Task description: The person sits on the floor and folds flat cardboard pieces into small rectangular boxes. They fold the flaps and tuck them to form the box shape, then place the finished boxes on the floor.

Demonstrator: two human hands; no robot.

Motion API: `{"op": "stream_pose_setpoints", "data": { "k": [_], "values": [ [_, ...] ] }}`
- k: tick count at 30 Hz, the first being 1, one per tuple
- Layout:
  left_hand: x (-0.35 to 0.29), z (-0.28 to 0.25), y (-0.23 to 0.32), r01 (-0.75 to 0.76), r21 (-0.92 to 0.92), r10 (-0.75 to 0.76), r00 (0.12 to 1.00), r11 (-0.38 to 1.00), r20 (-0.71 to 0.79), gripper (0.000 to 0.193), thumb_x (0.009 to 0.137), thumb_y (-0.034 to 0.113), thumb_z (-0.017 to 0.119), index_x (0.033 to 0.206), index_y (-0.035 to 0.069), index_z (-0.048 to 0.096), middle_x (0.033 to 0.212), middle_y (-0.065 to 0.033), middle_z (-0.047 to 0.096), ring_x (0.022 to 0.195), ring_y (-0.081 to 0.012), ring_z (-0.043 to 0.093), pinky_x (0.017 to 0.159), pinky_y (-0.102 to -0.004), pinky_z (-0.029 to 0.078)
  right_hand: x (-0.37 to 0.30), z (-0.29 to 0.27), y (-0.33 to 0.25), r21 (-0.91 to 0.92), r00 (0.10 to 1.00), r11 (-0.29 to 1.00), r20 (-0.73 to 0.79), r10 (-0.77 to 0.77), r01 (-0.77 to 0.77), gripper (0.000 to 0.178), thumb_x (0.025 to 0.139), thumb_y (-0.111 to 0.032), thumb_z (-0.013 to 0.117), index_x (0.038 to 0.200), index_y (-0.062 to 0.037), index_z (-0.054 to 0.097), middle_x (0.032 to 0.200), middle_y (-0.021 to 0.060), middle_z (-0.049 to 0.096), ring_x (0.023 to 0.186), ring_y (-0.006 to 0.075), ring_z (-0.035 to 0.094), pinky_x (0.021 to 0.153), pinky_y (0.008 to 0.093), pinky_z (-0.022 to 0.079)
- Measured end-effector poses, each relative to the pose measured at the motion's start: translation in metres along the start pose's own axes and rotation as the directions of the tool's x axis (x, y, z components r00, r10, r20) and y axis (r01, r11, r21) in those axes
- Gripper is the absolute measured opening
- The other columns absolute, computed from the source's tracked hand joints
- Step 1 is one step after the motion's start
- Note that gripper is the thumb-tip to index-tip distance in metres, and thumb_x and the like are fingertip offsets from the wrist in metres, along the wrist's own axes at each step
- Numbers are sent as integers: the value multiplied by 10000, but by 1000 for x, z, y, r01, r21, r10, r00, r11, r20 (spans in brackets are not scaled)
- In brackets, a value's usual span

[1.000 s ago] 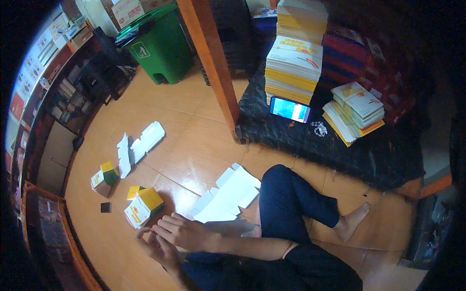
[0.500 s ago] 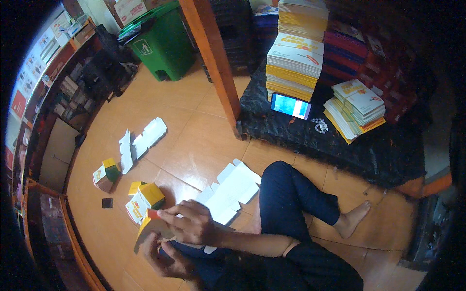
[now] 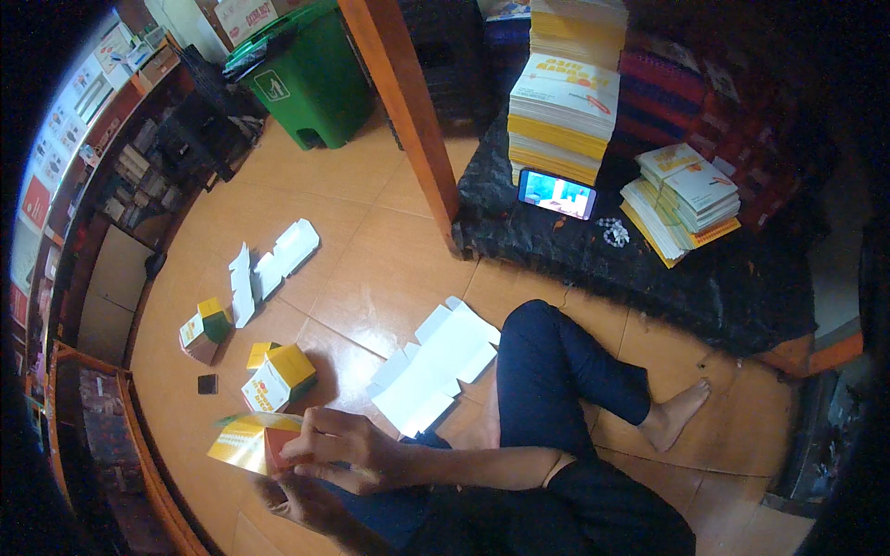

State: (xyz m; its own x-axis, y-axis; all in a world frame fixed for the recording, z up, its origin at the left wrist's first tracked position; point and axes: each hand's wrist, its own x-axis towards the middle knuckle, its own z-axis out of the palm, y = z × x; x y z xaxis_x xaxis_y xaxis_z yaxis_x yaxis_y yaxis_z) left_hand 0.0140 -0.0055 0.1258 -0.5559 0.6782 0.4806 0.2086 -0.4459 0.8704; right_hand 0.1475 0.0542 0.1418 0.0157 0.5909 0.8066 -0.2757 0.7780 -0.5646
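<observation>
A small yellow folding carton with a reddish-orange flap is held up at the lower left, above the floor. My right hand is closed, its fingers pinching the carton at the orange flap. Below it, my left hand has its fingertips against the carton's lower edge; part of its grip is hidden. Just beyond the carton stands a folded yellow and white box on the floor. A similar box sits farther off. A flat white carton blank lies to the right, near my bent knee.
More white blanks lie farther ahead on the tiled floor. A small dark square object is at the left. A wooden post rises beside a black-covered platform bearing stacked booklets and a lit phone.
The carton has turned in my hands, showing more of its yellow side and the orange flap. Both hands have shifted slightly; the left has moved lower against the carton.
</observation>
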Motion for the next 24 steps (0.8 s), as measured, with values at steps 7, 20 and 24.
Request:
{"op": "stream_pose_setpoints", "data": {
  "k": [7, 20, 24],
  "values": [
    [-8, 0, -1, 169, -107, -156, 980, 980, 121, 296, 1010, 126, 586, 1223, -79, 564, 1139, -188, 657, 979, -229, 650, 895, -349, 542, 0, -6, -1, 118, 979, 972, 13, 204, -204, 100, 874, -48, 723, 947, -38, 655, 894, 113, 554, 792, 245, 615, 667, 349, 490],
    [-9, -2, -1, 194, -170, -177, 978, 966, 111, 215, 987, 88, 611, 1163, -35, 595, 1149, -185, 660, 1013, -216, 649, 877, -321, 535, 2, -10, -1, -166, 996, 986, 78, 41, -28, 113, 838, -66, 708, 933, -32, 657, 916, 112, 579, 834, 285, 591, 744, 411, 484],
    [-9, 1, 2, 215, -84, -214, 977, 973, 19, 265, 1000, 125, 617, 1207, -38, 584, 1174, -179, 657, 1038, -214, 646, 894, -317, 530, -2, -13, 5, -233, 972, 972, 236, 14, 42, 190, 855, -99, 682, 1020, -18, 635, 1097, 159, 589, 977, 312, 610, 849, 433, 511]
  ]
}}
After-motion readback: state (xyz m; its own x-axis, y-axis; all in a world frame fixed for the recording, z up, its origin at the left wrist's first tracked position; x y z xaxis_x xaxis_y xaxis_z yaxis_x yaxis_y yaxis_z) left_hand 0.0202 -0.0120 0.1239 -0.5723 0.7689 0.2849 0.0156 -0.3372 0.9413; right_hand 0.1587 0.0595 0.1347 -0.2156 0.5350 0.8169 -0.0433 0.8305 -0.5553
